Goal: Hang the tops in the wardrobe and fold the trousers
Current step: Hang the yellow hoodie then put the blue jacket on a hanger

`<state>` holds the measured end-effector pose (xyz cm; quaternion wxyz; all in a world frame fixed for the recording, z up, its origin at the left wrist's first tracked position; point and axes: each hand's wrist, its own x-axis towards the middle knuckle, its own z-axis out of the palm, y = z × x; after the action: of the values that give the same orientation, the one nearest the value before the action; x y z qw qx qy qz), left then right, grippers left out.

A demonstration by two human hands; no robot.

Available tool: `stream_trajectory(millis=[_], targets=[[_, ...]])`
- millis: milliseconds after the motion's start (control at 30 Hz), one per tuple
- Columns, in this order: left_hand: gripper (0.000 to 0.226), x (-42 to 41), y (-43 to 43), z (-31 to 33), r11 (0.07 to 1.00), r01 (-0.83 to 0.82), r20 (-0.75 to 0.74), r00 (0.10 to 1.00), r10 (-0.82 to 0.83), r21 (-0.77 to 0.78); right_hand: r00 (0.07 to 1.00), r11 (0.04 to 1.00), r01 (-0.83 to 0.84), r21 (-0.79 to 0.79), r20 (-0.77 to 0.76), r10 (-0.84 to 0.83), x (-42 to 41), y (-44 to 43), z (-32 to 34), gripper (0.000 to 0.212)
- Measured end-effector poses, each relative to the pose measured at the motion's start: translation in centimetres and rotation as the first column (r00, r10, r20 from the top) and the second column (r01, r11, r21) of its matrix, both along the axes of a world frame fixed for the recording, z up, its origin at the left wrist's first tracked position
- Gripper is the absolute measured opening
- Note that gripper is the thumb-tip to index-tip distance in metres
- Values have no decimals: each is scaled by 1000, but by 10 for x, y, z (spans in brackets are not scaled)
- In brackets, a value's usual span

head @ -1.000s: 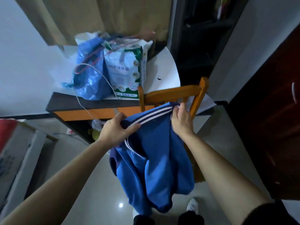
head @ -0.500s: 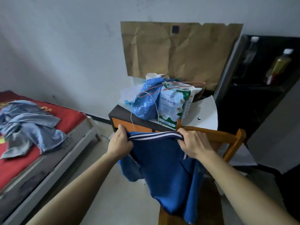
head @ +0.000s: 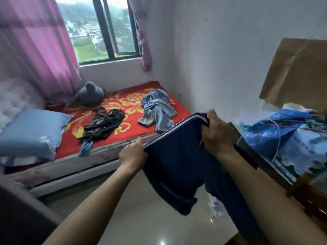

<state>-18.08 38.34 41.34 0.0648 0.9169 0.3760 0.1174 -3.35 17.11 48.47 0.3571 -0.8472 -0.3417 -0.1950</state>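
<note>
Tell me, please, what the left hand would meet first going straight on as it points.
Probably the near edge of the bed, beyond the left hand gripping the blue trousers; the light blue garment lies further on. Depth is unclear.

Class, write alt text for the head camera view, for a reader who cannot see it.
A person's left hand and right hand grip the striped band of a dark blue garment held up above the floor. Behind, a red-blanketed bed carries a crumpled light blue garment and a black garment, under a window.
</note>
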Motion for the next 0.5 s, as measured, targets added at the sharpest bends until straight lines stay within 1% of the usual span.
stream_trajectory(millis=[67,167,267,333,367,433,500], targets=[[27,-40,27,0,992,-116,-55,992,113,-44,995,996,-90,3,-42,90,-23,36,8,48],[25,-97,65,3,953,-269,-72,962,262,-140,967,981,-188,-43,-183,177,-48,91,13,30],[28,-152,103,5,877,-354,6,926,377,-324,942,958,-270,-94,-231,243,-79,148,14,21],[36,-191,130,12,820,-360,90,893,441,-444,917,936,-347,-57,-227,327,-108,189,17,17],[42,-211,143,16,798,-367,125,871,475,-477,898,922,-387,-30,-237,370,-124,211,19,17],[49,-251,171,22,764,-402,162,825,541,-506,843,898,-440,25,-332,423,-155,258,25,20],[46,-290,197,31,734,-447,195,771,606,-512,760,867,-490,87,-445,474,-186,307,33,24]])
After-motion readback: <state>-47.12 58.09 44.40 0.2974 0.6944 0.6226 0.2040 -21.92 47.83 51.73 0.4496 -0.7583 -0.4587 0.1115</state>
